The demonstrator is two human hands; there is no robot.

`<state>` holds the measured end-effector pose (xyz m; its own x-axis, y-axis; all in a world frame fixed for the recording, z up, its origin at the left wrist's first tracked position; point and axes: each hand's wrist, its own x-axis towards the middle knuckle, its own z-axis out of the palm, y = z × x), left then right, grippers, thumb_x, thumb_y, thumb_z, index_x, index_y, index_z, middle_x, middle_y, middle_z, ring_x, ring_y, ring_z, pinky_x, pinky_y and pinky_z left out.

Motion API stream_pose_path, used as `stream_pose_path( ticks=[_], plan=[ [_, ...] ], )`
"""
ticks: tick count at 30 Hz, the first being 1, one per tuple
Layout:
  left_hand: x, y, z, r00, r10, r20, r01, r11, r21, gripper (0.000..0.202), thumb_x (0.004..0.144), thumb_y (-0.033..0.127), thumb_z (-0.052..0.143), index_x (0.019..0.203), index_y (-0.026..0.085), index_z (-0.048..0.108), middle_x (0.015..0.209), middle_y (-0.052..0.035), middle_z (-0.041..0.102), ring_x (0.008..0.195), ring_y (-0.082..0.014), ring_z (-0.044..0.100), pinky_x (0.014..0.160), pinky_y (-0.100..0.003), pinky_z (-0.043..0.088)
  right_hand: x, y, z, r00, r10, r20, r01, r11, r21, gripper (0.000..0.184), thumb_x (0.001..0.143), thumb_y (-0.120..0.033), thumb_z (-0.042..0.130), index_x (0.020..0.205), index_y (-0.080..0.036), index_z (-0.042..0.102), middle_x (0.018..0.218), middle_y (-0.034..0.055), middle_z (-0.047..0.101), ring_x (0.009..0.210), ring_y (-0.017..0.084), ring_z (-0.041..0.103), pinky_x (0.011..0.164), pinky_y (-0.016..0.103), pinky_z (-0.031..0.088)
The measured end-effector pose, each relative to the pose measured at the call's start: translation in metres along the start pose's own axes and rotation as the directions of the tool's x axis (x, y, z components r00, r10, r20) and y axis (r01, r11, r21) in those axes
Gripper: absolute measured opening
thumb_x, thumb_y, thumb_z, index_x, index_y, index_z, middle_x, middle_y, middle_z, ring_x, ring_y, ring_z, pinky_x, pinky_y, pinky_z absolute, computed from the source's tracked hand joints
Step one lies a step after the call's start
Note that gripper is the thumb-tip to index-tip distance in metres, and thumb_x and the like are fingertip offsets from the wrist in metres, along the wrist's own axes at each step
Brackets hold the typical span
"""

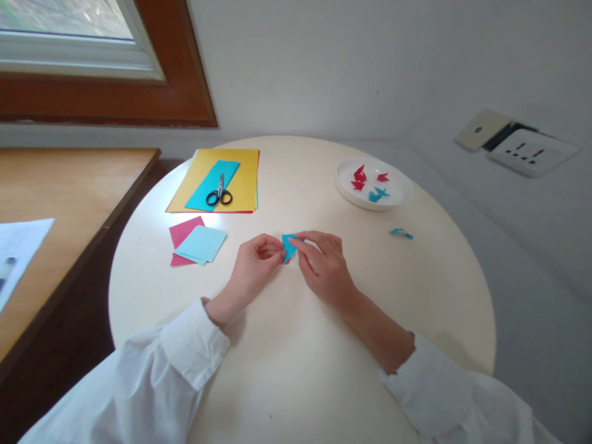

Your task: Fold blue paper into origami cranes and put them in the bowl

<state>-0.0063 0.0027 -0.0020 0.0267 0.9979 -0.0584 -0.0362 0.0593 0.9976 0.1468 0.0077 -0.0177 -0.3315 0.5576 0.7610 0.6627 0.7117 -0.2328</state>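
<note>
A small folded piece of blue paper [288, 245] is held between my two hands over the middle of the round table. My left hand [258, 262] pinches its left edge between thumb and fingers. My right hand [326, 265] grips the upper right side with its fingertips, which hide part of the paper. To the left of my left hand lie light blue paper squares [202, 243] on top of pink paper squares [185, 229].
Black-handled scissors [220, 194] rest on a blue paper strip [208, 185] over yellow sheets [245, 185]. A white dish [345, 191] holds several small red and blue folded paper pieces. A twisted blue paper strip [401, 234] lies right of my hands. A wooden desk [92, 185] stands at left.
</note>
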Motion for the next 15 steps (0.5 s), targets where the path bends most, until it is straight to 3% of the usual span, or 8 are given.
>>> stream_pose_path(
  ticks=[3,7,10,15],
  plan=[
    [0.0000,-0.0018,-0.0006,0.993,0.116,0.003,-0.115,0.986,0.124,0.007,0.067,0.017,0.061,0.069,0.016,0.054,0.060,0.0018,0.060,0.058,-0.0110,0.058,0.057,-0.023,0.046,0.0008,0.0017,-0.0007,0.980,0.195,-0.033,-0.190,0.975,0.110,0.021,0.085,-0.018,0.053,0.104,-0.017,0.061,0.099,0.0101,0.067,0.096,0.020,0.061,0.084,0.035,0.046],
    [-0.0017,-0.0043,-0.0010,0.962,0.271,0.033,-0.269,0.922,0.280,0.004,0.071,0.017,0.057,0.071,0.017,0.054,0.067,0.0014,0.059,0.063,-0.0109,0.057,0.059,-0.023,0.046,-0.0006,0.0047,-0.0001,0.908,0.408,0.097,-0.418,0.860,0.293,0.008,0.081,-0.024,0.058,0.085,-0.020,0.063,0.083,0.0035,0.069,0.076,0.017,0.063,0.070,0.030,0.049],
    [-0.0028,-0.0039,-0.0012,0.952,0.305,0.043,-0.301,0.895,0.328,0.005,0.074,0.019,0.058,0.074,0.018,0.053,0.069,0.0015,0.059,0.061,-0.0101,0.055,0.059,-0.022,0.045,-0.0013,0.0035,0.0000,0.880,0.455,0.135,-0.471,0.807,0.355,0.005,0.079,-0.022,0.059,0.078,-0.020,0.063,0.078,0.0015,0.069,0.072,0.015,0.062,0.067,0.028,0.047],
    [-0.0030,-0.0025,-0.0018,0.934,0.356,0.020,-0.343,0.881,0.326,0.009,0.075,0.022,0.061,0.079,0.018,0.053,0.072,0.0010,0.060,0.061,-0.0100,0.055,0.059,-0.022,0.046,-0.0015,-0.0015,-0.0005,0.891,0.430,0.148,-0.451,0.795,0.406,0.002,0.078,-0.021,0.060,0.077,-0.021,0.062,0.076,0.0007,0.069,0.071,0.014,0.061,0.065,0.027,0.046]
  ],
)
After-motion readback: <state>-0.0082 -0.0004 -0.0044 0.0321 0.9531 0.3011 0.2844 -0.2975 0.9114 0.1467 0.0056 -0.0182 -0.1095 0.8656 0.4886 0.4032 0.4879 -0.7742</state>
